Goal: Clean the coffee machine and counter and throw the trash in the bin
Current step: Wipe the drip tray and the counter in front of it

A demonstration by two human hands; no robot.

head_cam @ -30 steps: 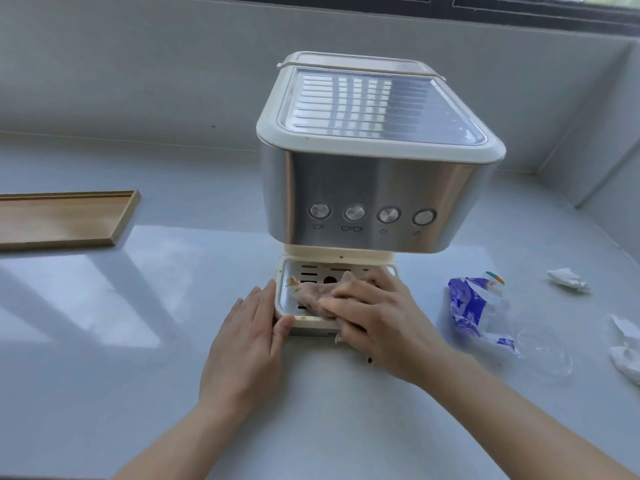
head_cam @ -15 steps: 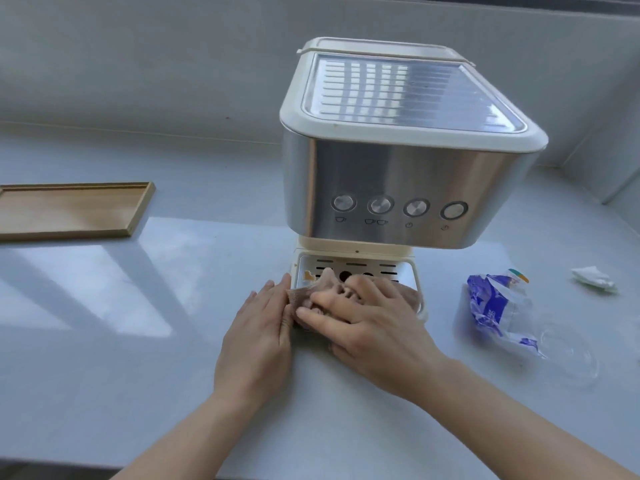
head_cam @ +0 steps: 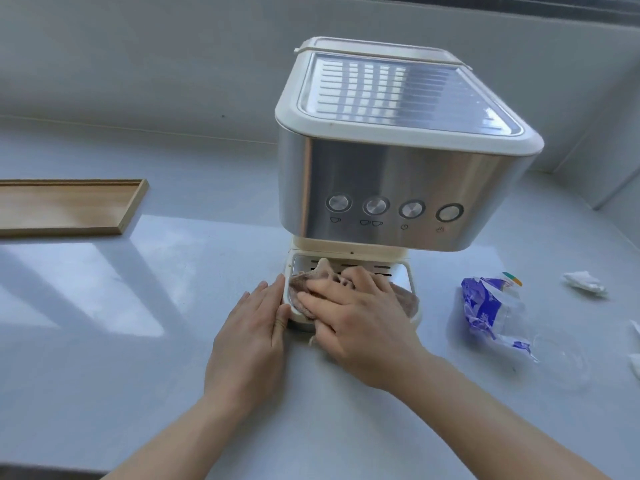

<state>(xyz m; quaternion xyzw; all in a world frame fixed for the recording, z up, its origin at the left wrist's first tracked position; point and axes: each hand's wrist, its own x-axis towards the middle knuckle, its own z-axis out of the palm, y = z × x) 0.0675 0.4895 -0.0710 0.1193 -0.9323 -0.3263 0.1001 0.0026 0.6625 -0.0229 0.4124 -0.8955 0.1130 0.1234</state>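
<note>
A steel and cream coffee machine (head_cam: 398, 188) stands on the pale grey counter (head_cam: 138, 358). Its cream drip tray (head_cam: 403, 273) sticks out at the front. My right hand (head_cam: 360, 320) lies flat over the tray and presses a pinkish-brown cloth (head_cam: 405, 296) onto it; most of the cloth is hidden under the hand. My left hand (head_cam: 249, 341) rests flat on the counter, fingertips touching the tray's left edge. A crumpled blue and white wrapper (head_cam: 488, 310) lies right of the machine, with a clear plastic lid (head_cam: 561, 362) beside it.
A crumpled white tissue (head_cam: 585, 282) lies at the far right, and more white scraps (head_cam: 635, 358) sit at the right frame edge. A shallow wooden tray (head_cam: 65, 206) rests at the left. A grey wall rises behind the machine and at the right corner.
My right hand with the cloth has slid a little across the drip tray, and a cloth corner now sticks up at the tray's back left. The view has shifted leftward.
</note>
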